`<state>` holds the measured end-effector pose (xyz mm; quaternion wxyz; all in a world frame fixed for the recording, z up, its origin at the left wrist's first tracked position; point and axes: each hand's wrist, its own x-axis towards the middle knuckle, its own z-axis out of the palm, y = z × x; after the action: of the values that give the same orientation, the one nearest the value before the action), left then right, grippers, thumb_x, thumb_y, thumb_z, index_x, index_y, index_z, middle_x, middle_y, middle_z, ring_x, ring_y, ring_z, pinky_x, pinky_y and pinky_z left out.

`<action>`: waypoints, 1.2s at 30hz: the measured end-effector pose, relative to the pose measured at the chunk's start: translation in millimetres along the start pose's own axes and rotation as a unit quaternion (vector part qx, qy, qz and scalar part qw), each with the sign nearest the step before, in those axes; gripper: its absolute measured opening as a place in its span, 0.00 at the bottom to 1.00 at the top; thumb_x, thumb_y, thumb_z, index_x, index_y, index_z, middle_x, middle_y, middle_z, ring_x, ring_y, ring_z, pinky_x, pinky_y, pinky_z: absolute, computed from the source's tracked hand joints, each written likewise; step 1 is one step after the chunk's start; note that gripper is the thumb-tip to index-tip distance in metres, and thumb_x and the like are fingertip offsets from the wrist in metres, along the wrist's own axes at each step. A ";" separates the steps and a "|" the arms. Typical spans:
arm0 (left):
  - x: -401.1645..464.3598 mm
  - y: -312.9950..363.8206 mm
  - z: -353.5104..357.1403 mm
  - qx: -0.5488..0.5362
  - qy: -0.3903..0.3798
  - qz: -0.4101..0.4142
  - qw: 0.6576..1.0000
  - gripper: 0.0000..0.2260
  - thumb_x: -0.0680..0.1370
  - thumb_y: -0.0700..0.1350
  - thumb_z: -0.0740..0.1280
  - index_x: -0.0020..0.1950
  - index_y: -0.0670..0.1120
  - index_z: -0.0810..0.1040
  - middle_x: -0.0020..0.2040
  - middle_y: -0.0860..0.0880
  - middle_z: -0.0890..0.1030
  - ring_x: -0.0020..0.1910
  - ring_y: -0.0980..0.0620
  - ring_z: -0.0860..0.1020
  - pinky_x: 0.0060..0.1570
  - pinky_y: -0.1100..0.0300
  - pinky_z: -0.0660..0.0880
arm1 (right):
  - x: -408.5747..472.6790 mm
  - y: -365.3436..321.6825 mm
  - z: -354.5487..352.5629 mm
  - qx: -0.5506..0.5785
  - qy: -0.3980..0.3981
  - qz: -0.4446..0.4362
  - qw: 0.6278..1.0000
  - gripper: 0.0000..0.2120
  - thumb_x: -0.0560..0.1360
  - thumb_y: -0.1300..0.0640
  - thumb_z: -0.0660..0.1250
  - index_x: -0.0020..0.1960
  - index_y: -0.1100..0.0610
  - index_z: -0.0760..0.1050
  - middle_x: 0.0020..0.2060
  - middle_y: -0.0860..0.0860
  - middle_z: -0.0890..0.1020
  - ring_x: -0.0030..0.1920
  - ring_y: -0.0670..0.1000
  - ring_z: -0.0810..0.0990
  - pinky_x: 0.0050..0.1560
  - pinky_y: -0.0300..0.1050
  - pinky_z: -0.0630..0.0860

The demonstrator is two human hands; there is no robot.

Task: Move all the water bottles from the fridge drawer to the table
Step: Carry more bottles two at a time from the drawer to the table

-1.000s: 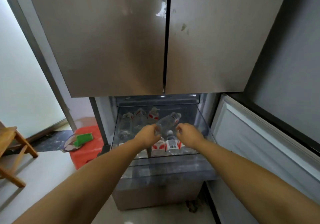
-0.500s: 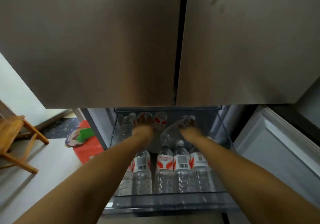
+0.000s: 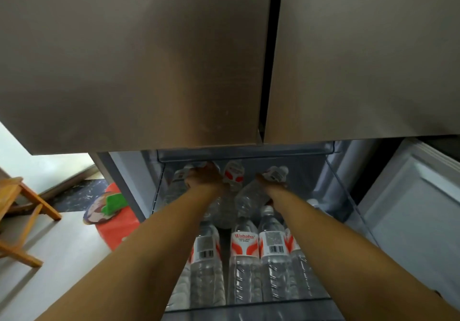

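The clear fridge drawer [image 3: 348, 191] is pulled out below the two steel doors and holds several clear water bottles with red and white labels. A front row of bottles [image 3: 242, 258] lies lengthwise. My left hand [image 3: 202, 177] reaches to the back row and grips a bottle [image 3: 181, 175] there. My right hand [image 3: 270, 184] grips a tilted bottle [image 3: 251, 196] that lies across the others, its label end toward the back. Another labelled bottle [image 3: 234, 174] stands between my hands.
The steel fridge doors [image 3: 139, 59] hang close overhead. An open white lower door [image 3: 410, 208] stands at the right. On the left floor are a red stool [image 3: 117, 228] with a green item and a wooden chair [image 3: 17, 211].
My view has dropped closer to the drawer. Both hands have reached deeper, from the drawer's middle to the back row, and the right hand keeps hold of the tilted bottle.
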<state>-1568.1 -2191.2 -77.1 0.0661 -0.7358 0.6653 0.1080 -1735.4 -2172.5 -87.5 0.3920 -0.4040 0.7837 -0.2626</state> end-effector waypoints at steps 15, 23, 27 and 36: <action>-61.2 -7.7 -22.6 -0.081 -0.020 0.018 0.996 0.27 0.68 0.62 0.50 0.60 0.49 0.70 0.58 0.38 0.76 0.55 0.38 0.76 0.58 0.42 0.73 | -45.8 -1.3 -38.1 0.100 -0.056 0.022 0.993 0.30 0.74 0.50 0.69 0.71 0.58 0.63 0.62 0.59 0.75 0.59 0.59 0.77 0.58 0.51 0.76; -118.5 -22.1 -33.3 -0.132 -0.067 -0.010 0.989 0.35 0.76 0.55 0.66 0.76 0.43 0.54 0.72 0.37 0.62 0.70 0.37 0.63 0.69 0.43 0.63 | -90.9 13.7 -37.3 -0.032 -0.063 0.010 0.997 0.33 0.71 0.52 0.72 0.70 0.59 0.62 0.54 0.54 0.74 0.54 0.55 0.76 0.54 0.47 0.75; -147.5 -31.5 -26.9 -0.148 -0.113 0.020 0.982 0.46 0.74 0.53 0.70 0.78 0.44 0.40 0.75 0.36 0.57 0.74 0.36 0.57 0.72 0.43 0.60 | -121.0 22.0 -26.8 -0.112 -0.049 0.008 0.992 0.42 0.70 0.47 0.72 0.75 0.53 0.52 0.63 0.57 0.72 0.57 0.58 0.76 0.56 0.48 0.74; -164.3 -24.3 -14.9 -0.158 -0.171 0.031 0.972 0.51 0.73 0.51 0.72 0.77 0.45 0.34 0.78 0.36 0.46 0.76 0.34 0.48 0.73 0.40 0.52 | -153.1 28.1 -6.7 -0.245 -0.007 0.024 0.969 0.42 0.66 0.44 0.73 0.73 0.57 0.59 0.67 0.58 0.70 0.65 0.59 0.72 0.64 0.53 0.73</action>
<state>-1558.0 -2033.7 -23.2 0.0584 -0.6867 0.6409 0.3379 -1696.9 -2028.4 -42.6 0.2928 -0.4705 0.8308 -0.0508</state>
